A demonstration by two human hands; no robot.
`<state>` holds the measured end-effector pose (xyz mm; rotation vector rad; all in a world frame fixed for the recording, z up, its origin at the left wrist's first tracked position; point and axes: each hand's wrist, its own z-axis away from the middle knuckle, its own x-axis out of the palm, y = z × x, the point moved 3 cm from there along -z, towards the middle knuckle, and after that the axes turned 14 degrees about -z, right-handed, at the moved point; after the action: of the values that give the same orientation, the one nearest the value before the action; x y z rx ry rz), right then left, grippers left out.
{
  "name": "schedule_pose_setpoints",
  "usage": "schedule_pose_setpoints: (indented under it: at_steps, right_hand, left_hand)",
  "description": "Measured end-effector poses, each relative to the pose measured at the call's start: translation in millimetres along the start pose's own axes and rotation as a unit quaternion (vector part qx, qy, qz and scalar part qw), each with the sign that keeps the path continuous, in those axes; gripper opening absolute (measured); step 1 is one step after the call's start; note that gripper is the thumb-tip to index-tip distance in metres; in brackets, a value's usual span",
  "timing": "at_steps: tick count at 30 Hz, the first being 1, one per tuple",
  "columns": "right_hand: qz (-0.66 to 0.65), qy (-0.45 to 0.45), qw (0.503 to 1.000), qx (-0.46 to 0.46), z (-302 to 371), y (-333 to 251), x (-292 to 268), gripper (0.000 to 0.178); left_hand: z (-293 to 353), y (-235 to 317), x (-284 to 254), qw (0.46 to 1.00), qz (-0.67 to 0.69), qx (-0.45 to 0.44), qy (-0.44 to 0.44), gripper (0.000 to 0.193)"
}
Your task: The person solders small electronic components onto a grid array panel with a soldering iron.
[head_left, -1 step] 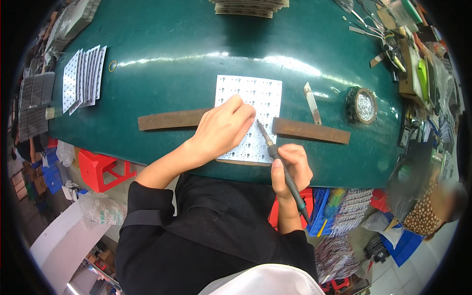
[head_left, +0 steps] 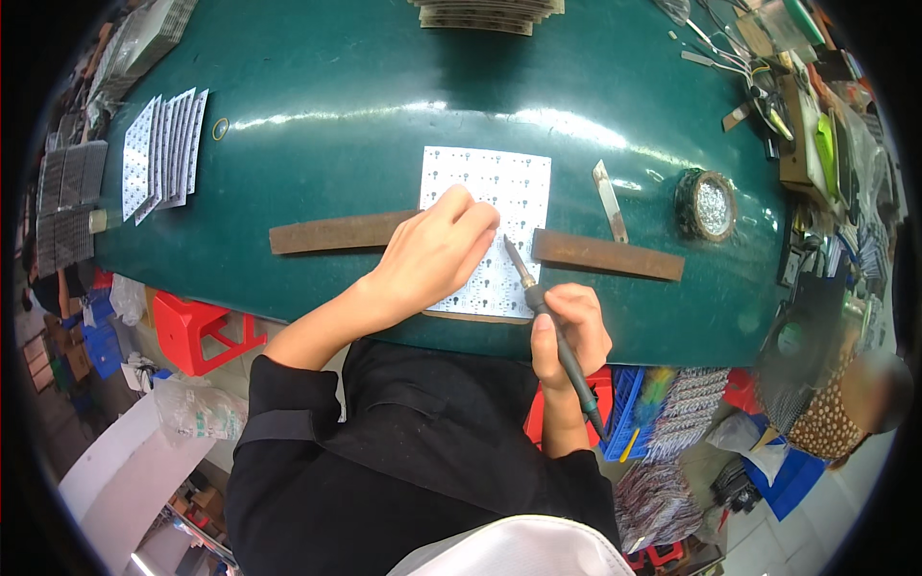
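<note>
The right grip (head_left: 569,322) holds an iron (head_left: 552,331) at the bench (head_left: 365,106) front edge, its tip on the panel (head_left: 509,197) just beyond and left of it. The left grip (head_left: 432,254) lies flat on that panel, left of the right grip. A bar (head_left: 607,254) lies just beyond the right grip, another bar (head_left: 331,233) left of the left grip; a blade (head_left: 610,200) and reel (head_left: 706,204) sit farther right, sheets (head_left: 165,149) far left.

This was a small electronics assembly workshop. A dark green surface (head_left: 336,86) carried white panel boards (head_left: 163,149) fanned at far left, more stacks (head_left: 485,14) at the far edge, a soldering iron (head_left: 552,331), a solder spool (head_left: 708,204), and cluttered tools (head_left: 768,86) at far right.
</note>
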<state>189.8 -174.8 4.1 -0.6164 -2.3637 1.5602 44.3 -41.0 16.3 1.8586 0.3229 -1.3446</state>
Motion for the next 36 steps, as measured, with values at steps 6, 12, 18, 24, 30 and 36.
schedule_pose_setpoints:
  at_steps: [6,12,18,24,30,36]
  right_hand:
    - [-0.001,0.002,1.0,0.001,7,-1,-2,0.019]
    - [-0.001,-0.005,1.0,0.002,5,-2,1,0.019]
    - [-0.003,-0.003,1.0,-0.018,11,-4,-1,0.017]
    - [-0.013,0.011,1.0,-0.018,20,-9,-8,0.017]
    - [-0.011,0.008,1.0,-0.005,20,-7,-4,0.016]
    - [-0.011,0.006,1.0,-0.012,23,-4,-5,0.017]
  left_hand:
    - [8,1,4,1.0,0.017,0.009,0.004,0.014]
    - [8,4,7,0.999,-0.019,0.026,0.013,0.012]
    - [16,5,8,1.0,-0.005,0.006,-0.025,0.011]
    - [24,11,1,0.997,0.072,-0.004,-0.019,0.013]
    - [28,11,9,0.999,0.052,0.015,0.002,0.015]
    - [30,10,14,0.998,0.054,0.013,0.02,0.015]
